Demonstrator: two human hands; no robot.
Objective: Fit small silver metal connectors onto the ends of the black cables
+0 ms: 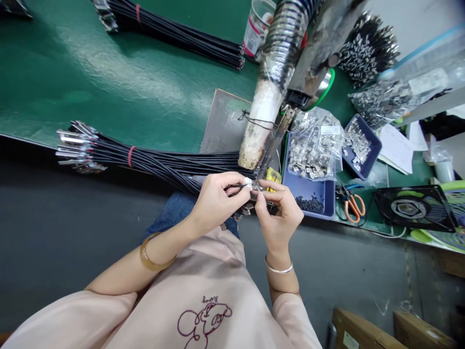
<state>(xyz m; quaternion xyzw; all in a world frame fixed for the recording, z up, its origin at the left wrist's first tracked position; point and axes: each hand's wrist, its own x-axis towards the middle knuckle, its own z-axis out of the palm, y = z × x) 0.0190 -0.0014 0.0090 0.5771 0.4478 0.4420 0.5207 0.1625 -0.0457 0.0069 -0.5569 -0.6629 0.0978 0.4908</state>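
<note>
My left hand [221,198] pinches the end of a thin black cable between thumb and forefinger; a white covering wraps one fingertip. Facing it, my right hand [279,209] pinches a small metal connector piece [257,186] at that cable end. Whether the two parts are joined is too small to tell. A bundle of black cables [152,159] with metal connectors at its left end and a red band lies behind my left hand along the table edge. More metal connectors [247,208] hang just below my fingers.
A foil-and-white duct [259,111] slants down close above my hands, next to a metal arm [312,58]. At right stand a blue tray [330,206] with bagged metal shells, a smaller bin [375,145], orange-handled pliers [354,208] and a fan [414,208]. Another cable bundle [181,36] lies behind.
</note>
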